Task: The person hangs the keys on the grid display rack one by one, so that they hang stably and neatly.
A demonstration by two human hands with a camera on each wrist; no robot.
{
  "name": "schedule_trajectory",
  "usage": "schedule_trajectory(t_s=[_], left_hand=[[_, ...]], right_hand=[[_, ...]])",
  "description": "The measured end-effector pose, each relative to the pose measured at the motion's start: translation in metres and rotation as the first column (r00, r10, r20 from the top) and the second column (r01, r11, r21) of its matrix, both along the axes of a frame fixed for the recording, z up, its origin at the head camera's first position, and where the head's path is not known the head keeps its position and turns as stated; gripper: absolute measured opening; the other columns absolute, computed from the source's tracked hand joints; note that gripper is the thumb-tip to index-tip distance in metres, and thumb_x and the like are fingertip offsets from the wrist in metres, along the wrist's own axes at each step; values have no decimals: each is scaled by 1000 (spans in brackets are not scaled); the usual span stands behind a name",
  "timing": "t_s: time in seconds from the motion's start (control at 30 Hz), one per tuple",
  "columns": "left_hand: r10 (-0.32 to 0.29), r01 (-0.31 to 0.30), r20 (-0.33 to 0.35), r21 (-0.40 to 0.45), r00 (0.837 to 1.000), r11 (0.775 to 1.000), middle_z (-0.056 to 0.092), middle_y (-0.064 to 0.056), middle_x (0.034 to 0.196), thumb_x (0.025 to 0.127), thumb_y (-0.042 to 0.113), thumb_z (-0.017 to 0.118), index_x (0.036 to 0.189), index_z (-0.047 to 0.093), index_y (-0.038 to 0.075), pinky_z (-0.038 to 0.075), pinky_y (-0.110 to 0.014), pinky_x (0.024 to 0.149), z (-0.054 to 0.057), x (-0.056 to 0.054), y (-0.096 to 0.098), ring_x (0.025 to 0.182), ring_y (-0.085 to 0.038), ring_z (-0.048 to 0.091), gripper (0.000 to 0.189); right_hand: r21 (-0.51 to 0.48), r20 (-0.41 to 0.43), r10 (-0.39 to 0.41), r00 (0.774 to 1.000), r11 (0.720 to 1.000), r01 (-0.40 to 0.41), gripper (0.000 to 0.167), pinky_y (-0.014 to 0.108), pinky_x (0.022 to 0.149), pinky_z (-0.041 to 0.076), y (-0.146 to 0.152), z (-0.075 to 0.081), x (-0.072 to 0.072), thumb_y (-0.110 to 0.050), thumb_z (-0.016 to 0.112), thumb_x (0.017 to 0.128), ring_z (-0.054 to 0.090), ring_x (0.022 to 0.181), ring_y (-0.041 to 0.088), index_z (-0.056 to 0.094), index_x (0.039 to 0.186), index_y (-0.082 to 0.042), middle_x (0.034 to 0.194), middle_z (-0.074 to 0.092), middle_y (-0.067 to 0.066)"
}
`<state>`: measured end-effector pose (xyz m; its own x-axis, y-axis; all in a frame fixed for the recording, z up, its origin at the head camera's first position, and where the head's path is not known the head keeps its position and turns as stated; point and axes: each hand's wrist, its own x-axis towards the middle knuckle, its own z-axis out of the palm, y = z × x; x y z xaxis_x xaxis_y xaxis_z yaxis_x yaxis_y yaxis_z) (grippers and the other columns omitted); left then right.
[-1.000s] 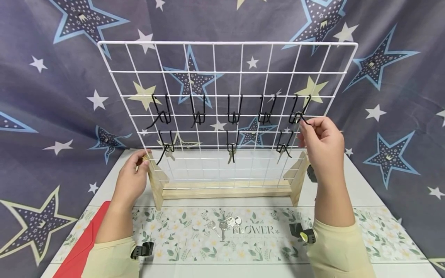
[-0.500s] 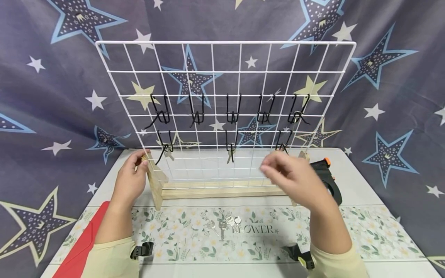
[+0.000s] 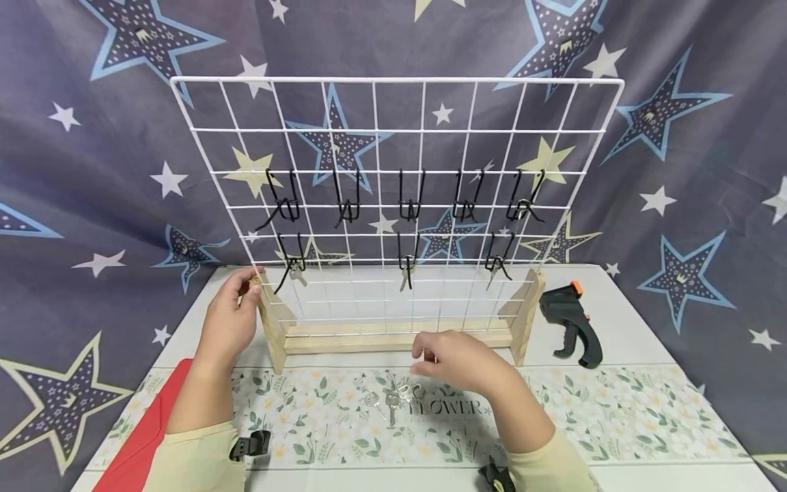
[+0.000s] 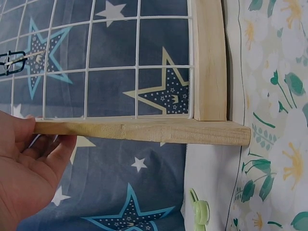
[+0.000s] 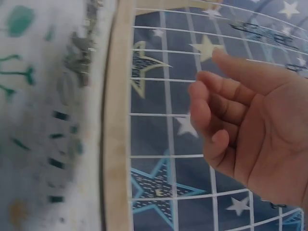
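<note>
My left hand (image 3: pixel 227 318) grips the upper end of the wooden side piece (image 4: pixel 144 131) of a white wire grid rack (image 3: pixel 399 130), thumb on one face and fingers on the other. My right hand (image 3: pixel 461 359), fingers loosely curled around nothing, hovers in front of the wooden base bar (image 3: pixel 344 343). Just below and left of it, several loose keys (image 3: pixel 392 402) lie on the floral mat. Two rows of black hooks (image 3: pixel 410 205) hang on the grid. Small keys (image 3: pixel 298 275) dangle from the three lower hooks, and a ring sits on the upper right hook (image 3: pixel 522 206).
A black clamp with orange tips (image 3: pixel 572 321) lies right of the rack. At the left edge rests a red flat item (image 3: pixel 147 424). The floral mat (image 3: pixel 615 417) runs along the front, and a starry cloth (image 3: pixel 707 171) hangs behind.
My right hand has left the upper right hook and travelled down and left toward the loose keys, uncovering the black clamp. My left hand stays on the wooden side piece.
</note>
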<state>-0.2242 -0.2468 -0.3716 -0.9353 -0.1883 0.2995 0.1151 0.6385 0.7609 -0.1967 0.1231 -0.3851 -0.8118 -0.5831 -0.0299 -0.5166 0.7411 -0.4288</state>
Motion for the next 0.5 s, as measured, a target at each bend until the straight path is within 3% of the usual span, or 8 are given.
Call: schedule_trajectory(t_s=[0.13,0.37,0.5], left_hand=[[-1,1,5,-3,1000,1000,50,-20,142,106,20,40,143,47,12,32,-58,110,0,1,0,134,-37,43,39],[-2,2,4,1,1000,1000,50,-20,142,106,20,40,143,47,12,33,-58,110,1,0,0,134,-37,42,39],[-4,4,0,7,1000,1000,50,-20,142,106,19,40,143,48,11,33,-58,110,-1,0,0,134,-36,43,38]], right_hand=[[73,42,-5,999,997,1,22,28,66,46,-7,-16,-2,-36,68,91,53,66,6,64,104,-19,76,59,-12],[180,70,-36,997,983,23,32,35,74,52,-17,-34,-3,-37,74,85,61,78,11,65,108,-18,93,68,-4],[225,69,-40,997,974,24,33,36,73,52,-22,-41,-4,-37,77,82,60,77,13,64,105,-18,87,66,-5]])
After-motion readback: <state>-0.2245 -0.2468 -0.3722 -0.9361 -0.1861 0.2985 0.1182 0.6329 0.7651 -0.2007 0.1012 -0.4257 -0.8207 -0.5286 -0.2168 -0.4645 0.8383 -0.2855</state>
